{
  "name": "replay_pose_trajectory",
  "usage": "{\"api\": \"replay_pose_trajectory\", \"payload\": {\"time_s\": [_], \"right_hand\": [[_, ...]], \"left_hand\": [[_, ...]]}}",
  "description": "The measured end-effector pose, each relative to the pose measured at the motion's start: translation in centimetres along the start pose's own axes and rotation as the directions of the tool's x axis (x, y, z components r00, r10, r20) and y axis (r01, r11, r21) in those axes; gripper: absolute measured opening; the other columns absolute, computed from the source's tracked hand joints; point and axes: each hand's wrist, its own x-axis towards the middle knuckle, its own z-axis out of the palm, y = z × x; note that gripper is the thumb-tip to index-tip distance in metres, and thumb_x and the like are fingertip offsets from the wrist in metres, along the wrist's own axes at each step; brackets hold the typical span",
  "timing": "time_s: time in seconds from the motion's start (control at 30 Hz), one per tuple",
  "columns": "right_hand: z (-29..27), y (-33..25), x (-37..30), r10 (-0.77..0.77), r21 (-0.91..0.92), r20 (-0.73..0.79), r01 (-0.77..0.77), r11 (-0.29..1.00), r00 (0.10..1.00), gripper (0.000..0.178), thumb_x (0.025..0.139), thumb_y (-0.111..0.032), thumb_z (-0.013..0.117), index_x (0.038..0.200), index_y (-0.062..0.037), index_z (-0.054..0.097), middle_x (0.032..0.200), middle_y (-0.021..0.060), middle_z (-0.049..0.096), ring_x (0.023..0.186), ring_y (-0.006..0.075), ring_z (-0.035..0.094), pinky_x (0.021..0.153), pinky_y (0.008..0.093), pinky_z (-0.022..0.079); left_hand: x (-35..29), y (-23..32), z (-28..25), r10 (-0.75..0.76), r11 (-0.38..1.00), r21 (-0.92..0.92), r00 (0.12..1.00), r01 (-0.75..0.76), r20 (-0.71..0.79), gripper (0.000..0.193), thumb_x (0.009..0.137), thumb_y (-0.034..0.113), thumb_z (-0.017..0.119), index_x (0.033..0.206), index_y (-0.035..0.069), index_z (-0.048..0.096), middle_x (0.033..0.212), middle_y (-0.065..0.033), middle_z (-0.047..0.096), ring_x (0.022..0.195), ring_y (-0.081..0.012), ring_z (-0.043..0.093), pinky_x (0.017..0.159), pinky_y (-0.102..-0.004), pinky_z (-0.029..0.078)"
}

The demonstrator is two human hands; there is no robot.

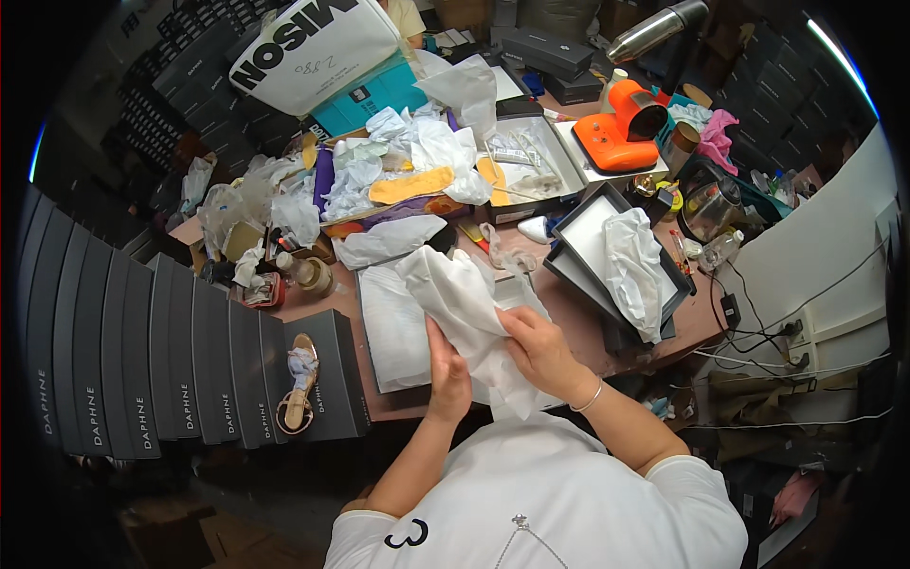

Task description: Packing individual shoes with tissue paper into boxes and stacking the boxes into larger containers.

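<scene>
A crumpled sheet of white tissue paper [460, 294] is between my two hands, above the table. My left hand [447, 372] is closed on its near left side, thumb up and the other fingers partly behind it. From the right, my right hand [542, 349] grips the paper with bent fingers, and a loose end hangs toward my shirt. Whether anything is wrapped inside is hidden. Under the paper lies an open shoebox [368, 332] with white tissue lining [396, 327]. Just beyond it rests a bundle of white paper [391, 243].
A strappy sandal [301, 379] stands on a dark box at the left, beside a row of dark shoeboxes [171, 351]. A black tray [592, 270] holds crumpled paper. Behind are an orange machine [616, 142], yellow insoles [412, 186], bottles, and cables on the right wall.
</scene>
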Motion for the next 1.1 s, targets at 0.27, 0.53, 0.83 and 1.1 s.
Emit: {"api": "replay_pose_trajectory", "payload": {"time_s": [0.27,0.53,0.83,1.1], "right_hand": [[1.6,0.2,0.9,-0.329,-0.295,0.279,0.407,0.864,0.902,0.034,0.074,-0.012,0.062,0.109,-0.0147,0.064,0.100,0.0033,0.058,0.089,0.0204,0.055,0.081,0.0366,0.042],[4.9,-3.3,-1.9,-0.356,-0.108,0.322,0.407,0.907,0.877,0.044,0.067,0.000,0.065,0.110,-0.0116,0.064,0.121,0.0108,0.056,0.118,0.0294,0.050,0.108,0.0529,0.028],[-2.1,0.6,-1.8,0.254,0.589,0.595,-0.629,0.507,0.762,0.068,0.082,-0.009,0.071,0.141,-0.0036,0.036,0.126,0.0096,0.050,0.105,0.0192,0.055,0.093,0.0362,0.047],[-0.3,2.8,-5.8,0.390,0.858,0.475,-0.513,-0.008,0.789,0.057,0.096,-0.023,0.054,0.144,-0.0056,0.029,0.135,0.0094,0.043,0.114,0.0164,0.051,0.092,0.0345,0.050]], "left_hand": [[0.5,1.3,-5.0,-0.437,0.770,-0.616,0.841,0.167,-0.318,0.047,0.079,0.026,0.056,0.122,0.007,0.051,0.120,-0.0083,0.056,0.113,-0.0253,0.053,0.100,-0.0410,0.041],[0.9,-0.2,-7.0,-0.374,0.793,-0.606,0.835,0.062,-0.403,0.045,0.080,0.040,0.047,0.106,0.006,0.061,0.100,-0.0106,0.065,0.094,-0.0275,0.063,0.085,-0.0389,0.051],[1.2,1.3,-9.9,-0.253,0.792,-0.605,0.945,0.079,-0.209,0.051,0.090,0.044,0.043,0.116,0.003,0.057,0.114,-0.0178,0.061,0.105,-0.0346,0.060,0.092,-0.0498,0.049],[3.4,-0.9,-9.1,-0.219,0.588,-0.781,0.971,0.208,0.094,0.025,0.091,0.031,0.047,0.079,0.010,0.050,0.081,-0.0068,0.054,0.069,-0.0203,0.053,0.067,-0.0340,0.048]]}}
